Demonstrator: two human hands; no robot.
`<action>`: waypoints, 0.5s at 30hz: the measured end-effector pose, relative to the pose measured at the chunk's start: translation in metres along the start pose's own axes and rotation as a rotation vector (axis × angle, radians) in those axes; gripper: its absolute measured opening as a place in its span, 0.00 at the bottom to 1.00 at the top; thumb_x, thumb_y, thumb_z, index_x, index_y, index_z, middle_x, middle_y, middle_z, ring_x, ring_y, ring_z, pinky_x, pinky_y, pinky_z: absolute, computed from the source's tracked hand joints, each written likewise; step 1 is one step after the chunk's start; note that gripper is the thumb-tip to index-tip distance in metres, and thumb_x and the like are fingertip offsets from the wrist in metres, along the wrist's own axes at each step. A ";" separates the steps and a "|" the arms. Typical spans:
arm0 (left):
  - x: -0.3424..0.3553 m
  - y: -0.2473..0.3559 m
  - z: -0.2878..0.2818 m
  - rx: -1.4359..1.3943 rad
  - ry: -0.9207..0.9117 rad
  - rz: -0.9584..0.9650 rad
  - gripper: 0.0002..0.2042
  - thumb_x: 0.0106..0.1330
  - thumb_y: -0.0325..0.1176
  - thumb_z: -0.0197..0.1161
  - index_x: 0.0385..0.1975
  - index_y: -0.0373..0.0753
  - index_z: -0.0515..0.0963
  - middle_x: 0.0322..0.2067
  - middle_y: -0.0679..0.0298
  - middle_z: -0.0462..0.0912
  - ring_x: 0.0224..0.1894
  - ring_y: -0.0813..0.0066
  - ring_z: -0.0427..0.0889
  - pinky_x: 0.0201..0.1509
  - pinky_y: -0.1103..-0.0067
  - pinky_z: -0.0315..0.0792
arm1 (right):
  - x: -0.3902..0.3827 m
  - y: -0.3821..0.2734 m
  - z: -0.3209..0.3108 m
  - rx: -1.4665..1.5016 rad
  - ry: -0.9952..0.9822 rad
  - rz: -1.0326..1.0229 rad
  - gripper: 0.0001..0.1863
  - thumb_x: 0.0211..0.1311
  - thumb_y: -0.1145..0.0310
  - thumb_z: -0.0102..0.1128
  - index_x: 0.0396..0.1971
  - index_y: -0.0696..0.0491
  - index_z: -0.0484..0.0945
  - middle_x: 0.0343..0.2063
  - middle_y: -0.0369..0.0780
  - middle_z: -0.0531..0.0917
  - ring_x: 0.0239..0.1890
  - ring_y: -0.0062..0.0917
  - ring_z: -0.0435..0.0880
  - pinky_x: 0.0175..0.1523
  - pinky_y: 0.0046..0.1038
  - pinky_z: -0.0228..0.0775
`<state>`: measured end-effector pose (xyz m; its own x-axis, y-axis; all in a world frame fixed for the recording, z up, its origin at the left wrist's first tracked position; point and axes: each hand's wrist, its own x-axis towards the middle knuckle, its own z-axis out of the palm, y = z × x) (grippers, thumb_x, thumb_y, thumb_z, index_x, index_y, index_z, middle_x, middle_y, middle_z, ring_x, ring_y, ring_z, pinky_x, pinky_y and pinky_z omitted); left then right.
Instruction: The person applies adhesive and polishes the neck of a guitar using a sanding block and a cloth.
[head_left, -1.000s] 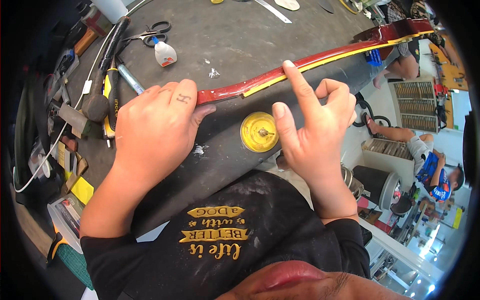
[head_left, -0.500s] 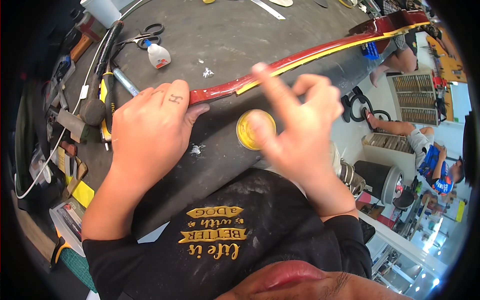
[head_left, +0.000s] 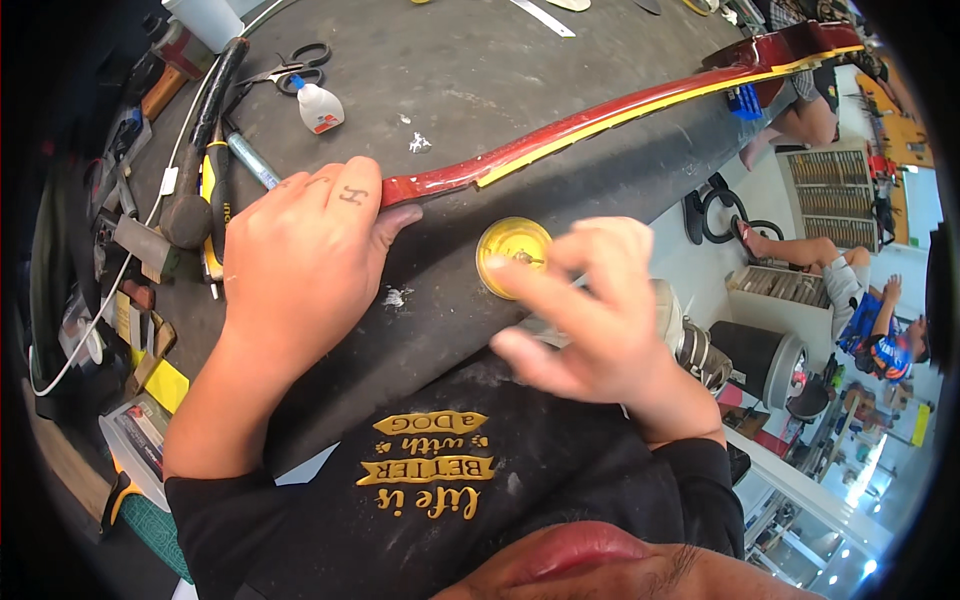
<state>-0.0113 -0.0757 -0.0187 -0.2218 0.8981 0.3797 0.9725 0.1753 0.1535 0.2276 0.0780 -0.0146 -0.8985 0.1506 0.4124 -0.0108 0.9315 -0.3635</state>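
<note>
A glossy dark red guitar [head_left: 560, 130] lies across the bench, its neck running from centre left to the body at the far right. A yellow strip follows the neck's near edge. My left hand [head_left: 300, 250] is wrapped round the neck's left end, hiding that end. On the near side of the neck stands a small round tin [head_left: 515, 238] with yellow contents. My right hand [head_left: 600, 315] is over the tin's near side, slightly blurred, with index finger and thumb apart. The index fingertip overlaps the tin; whether it touches the contents I cannot tell.
A white glue bottle [head_left: 320, 107] and black-handled scissors [head_left: 300, 70] lie beyond my left hand. A mallet [head_left: 186, 222] and several tools crowd the left side. A metal ruler [head_left: 543, 17] lies at the back. Other people [head_left: 868, 325] sit off to the right.
My right hand has moved back from the neck toward me, bringing its index finger over the tin. My left hand keeps its hold on the neck's end.
</note>
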 end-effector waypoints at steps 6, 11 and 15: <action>0.003 0.000 0.001 -0.002 0.010 0.014 0.18 0.69 0.40 0.80 0.38 0.38 0.76 0.27 0.57 0.83 0.32 0.50 0.86 0.35 0.60 0.77 | -0.026 0.031 0.023 0.125 0.048 0.321 0.26 0.56 0.69 0.85 0.57 0.53 0.92 0.46 0.38 0.85 0.49 0.36 0.82 0.59 0.39 0.71; 0.001 0.000 -0.001 -0.008 0.007 0.008 0.18 0.68 0.40 0.81 0.38 0.38 0.76 0.27 0.57 0.83 0.32 0.51 0.86 0.35 0.60 0.78 | -0.024 0.034 0.043 0.139 0.102 0.225 0.21 0.59 0.73 0.84 0.53 0.51 0.95 0.49 0.40 0.85 0.55 0.38 0.82 0.64 0.41 0.73; 0.002 0.001 0.001 -0.015 0.015 -0.010 0.18 0.68 0.40 0.81 0.38 0.38 0.76 0.28 0.56 0.83 0.32 0.50 0.86 0.35 0.60 0.78 | -0.018 0.030 0.017 0.348 0.161 0.159 0.12 0.64 0.74 0.80 0.46 0.56 0.93 0.58 0.45 0.91 0.60 0.42 0.89 0.65 0.40 0.82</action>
<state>-0.0109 -0.0735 -0.0186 -0.2322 0.8904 0.3914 0.9691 0.1776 0.1709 0.2362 0.0972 -0.0475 -0.8213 0.3586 0.4437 -0.0502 0.7292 -0.6824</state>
